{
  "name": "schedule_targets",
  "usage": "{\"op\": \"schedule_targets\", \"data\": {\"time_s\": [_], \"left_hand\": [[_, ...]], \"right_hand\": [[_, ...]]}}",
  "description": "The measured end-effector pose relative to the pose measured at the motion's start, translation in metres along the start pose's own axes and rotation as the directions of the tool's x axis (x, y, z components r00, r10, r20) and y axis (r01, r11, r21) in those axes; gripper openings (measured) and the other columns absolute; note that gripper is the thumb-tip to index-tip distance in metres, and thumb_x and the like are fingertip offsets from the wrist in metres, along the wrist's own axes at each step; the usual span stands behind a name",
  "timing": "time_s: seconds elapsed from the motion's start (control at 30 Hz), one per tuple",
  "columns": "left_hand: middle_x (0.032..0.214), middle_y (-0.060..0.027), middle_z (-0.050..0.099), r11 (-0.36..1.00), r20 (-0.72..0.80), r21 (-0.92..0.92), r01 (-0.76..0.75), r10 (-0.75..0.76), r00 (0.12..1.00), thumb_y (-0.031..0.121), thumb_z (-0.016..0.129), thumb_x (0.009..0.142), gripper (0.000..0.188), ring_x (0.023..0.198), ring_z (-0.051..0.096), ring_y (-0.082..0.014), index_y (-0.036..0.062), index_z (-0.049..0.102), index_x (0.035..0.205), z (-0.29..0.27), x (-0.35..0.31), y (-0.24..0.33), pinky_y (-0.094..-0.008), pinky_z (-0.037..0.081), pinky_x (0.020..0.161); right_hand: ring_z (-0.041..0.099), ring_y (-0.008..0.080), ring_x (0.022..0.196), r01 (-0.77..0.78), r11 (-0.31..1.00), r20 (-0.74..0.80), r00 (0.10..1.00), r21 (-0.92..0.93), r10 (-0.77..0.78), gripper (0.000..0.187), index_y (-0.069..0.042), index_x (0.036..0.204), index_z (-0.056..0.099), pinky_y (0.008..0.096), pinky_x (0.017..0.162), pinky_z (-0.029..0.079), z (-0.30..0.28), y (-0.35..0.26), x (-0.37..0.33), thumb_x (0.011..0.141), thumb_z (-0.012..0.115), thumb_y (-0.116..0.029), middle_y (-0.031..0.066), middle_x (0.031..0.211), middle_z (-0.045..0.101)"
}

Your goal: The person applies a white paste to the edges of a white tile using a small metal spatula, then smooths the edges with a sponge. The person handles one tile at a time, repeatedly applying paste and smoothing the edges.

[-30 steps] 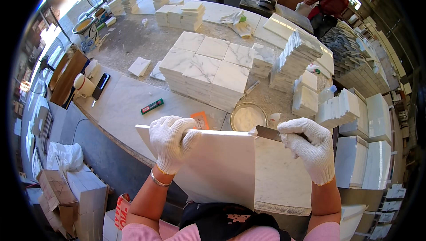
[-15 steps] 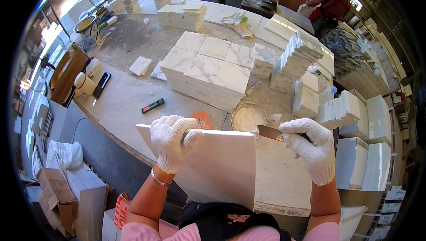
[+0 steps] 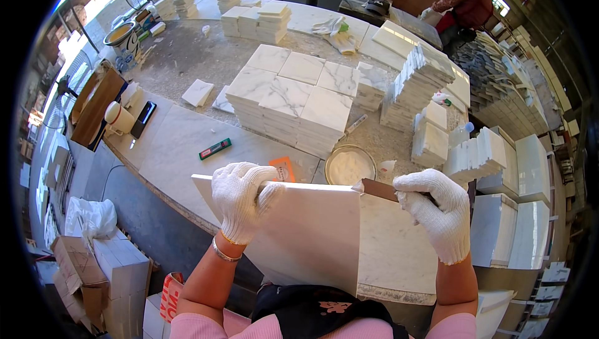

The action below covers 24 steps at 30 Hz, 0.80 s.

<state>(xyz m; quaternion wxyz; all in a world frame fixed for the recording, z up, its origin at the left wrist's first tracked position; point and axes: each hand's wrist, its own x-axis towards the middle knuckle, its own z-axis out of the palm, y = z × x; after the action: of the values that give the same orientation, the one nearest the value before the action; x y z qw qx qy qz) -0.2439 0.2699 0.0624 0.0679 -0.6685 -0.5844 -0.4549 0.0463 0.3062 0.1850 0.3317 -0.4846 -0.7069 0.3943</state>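
Note:
A white stone slab [image 3: 312, 233] stands on edge before me, its upper edge toward the table. My left hand [image 3: 244, 201], in a white knit glove, is closed over that upper edge near the slab's left end. In my gloved right hand [image 3: 437, 211] is a putty knife [image 3: 382, 190], its flat blade pointing left. A dab of white paste sits on the blade's tip, at the slab's right upper corner. Just beyond lies a round tin [image 3: 350, 165] of white paste. An orange packet [image 3: 282, 168] and a green-and-red small box [image 3: 214, 148] lie behind the slab.
Marble tiles [image 3: 299, 92] are stacked mid-table, with more tile stacks [image 3: 409, 86] at right. A phone [image 3: 144, 119] and a mug [image 3: 118, 118] rest at the left edge. A bucket [image 3: 123, 42] stands far left. Another person [image 3: 465, 8] works at the back right.
The putty knife has tilted slightly, and its tip has come to the slab's right upper corner. My left hand and the slab have stayed put. The other person has shifted a little.

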Motion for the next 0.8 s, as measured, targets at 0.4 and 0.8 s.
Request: {"op": "schedule_targets", "data": {"time_s": [0.4,0.8], "left_hand": [[0.078,-0.0074,0.067,1.0,-0.006,0.008,-0.009,0.009,1.0,0.046,0.058,0.098,0.041,0.078,0.065,-0.0278,0.0099,0.071,0.084,0.0,-0.001,-0.001,-0.0401,0.044,0.078],[0.078,-0.0073,0.067,1.0,0.002,0.013,0.0,0.0,1.0,0.044,0.06,0.097,0.038,0.078,0.064,-0.0284,0.01,0.071,0.084,-0.002,-0.001,0.0,-0.0401,0.044,0.078]], "right_hand": [[0.071,0.0197,0.081,0.145,0.983,-0.019,0.989,-0.108,-0.148,0.018,-0.003,0.101,0.076,0.029,0.074,0.054,0.0,0.004,-0.001,0.085,0.073,0.003,0.0109,0.091,0.074],[0.063,0.0093,0.071,-0.072,0.987,0.017,0.997,0.142,0.07,0.017,-0.001,0.105,0.075,0.0231,0.059,0.048,-0.004,-0.005,0.012,0.089,0.068,0.001,0.0054,0.085,0.071]]}}
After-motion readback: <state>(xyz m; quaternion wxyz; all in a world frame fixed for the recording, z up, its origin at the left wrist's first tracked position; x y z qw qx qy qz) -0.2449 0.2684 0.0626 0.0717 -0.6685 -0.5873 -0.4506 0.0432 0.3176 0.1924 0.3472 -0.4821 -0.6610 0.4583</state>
